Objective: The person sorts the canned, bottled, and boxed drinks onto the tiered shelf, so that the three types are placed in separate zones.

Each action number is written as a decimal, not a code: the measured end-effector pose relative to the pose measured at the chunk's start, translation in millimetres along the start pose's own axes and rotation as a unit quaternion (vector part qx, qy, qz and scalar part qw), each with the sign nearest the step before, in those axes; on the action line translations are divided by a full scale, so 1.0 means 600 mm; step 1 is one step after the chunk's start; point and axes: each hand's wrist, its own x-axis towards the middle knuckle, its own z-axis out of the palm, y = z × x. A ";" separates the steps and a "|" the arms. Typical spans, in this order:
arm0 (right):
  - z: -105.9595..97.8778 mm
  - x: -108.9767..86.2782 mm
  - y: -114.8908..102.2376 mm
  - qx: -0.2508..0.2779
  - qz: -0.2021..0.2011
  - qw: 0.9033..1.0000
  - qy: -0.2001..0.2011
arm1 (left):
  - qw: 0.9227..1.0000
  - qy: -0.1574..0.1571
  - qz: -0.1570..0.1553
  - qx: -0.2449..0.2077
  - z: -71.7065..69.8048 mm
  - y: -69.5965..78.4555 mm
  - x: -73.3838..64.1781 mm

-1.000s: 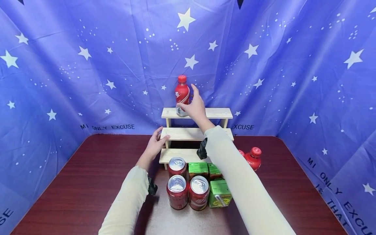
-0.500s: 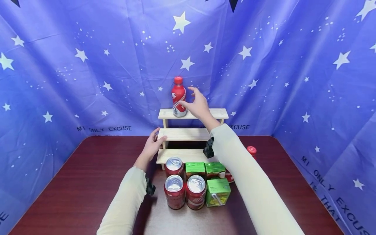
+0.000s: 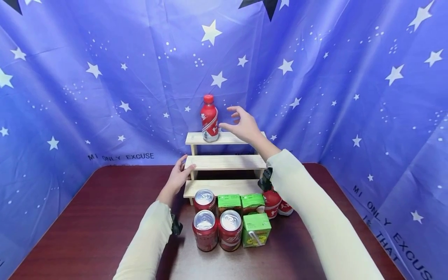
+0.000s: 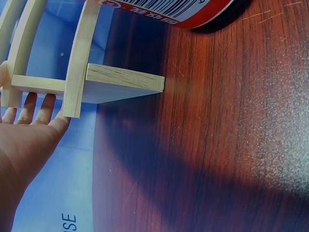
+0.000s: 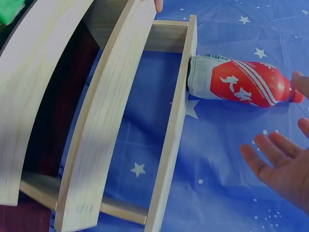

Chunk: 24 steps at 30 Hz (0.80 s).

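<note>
Where lit, glossy table (image 3: 210, 264); starry curtain (image 3: 140, 58).

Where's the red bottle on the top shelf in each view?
Head: red bottle just left of centre, slightly above mid-height, upright.
Left wrist: not in frame.
Right wrist: upper right, appearing sideways.
Shared landmark: three-tier wooden stand, near centre in head, upper left in left wrist, left side in right wrist.

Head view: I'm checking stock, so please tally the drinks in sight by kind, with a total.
Red-and-white bottles: 3 (two partly hidden)
Red soda cans: 3
Green drink cartons: 3
Total: 9 drinks in sight
</note>
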 end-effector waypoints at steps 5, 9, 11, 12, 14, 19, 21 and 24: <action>-0.022 -0.022 0.003 0.010 0.013 1.000 -0.017 | 1.000 0.005 -0.002 0.005 0.001 -0.002 0.000; -0.038 -0.041 0.011 0.014 0.023 0.999 -0.029 | 1.000 0.005 -0.002 0.005 0.002 -0.002 -0.001; -0.045 -0.052 0.015 0.008 0.030 0.999 -0.032 | 1.000 0.004 -0.002 0.000 0.002 -0.003 -0.001; -0.049 -0.057 0.018 0.008 0.032 0.999 -0.035 | 1.000 0.004 -0.002 -0.003 0.002 -0.004 -0.001; -0.058 -0.068 0.023 0.000 0.037 0.999 -0.039 | 1.000 0.005 -0.002 -0.006 0.002 -0.005 0.000; -0.084 -0.097 0.046 -0.016 0.029 0.998 -0.050 | 1.000 0.005 0.002 -0.004 0.003 -0.007 0.001; -0.094 -0.109 0.056 -0.023 0.026 0.998 -0.051 | 1.000 0.006 0.003 -0.003 0.003 -0.007 0.001; -0.108 -0.127 0.072 -0.037 0.025 0.998 -0.050 | 1.000 0.006 0.004 -0.003 0.002 -0.007 0.001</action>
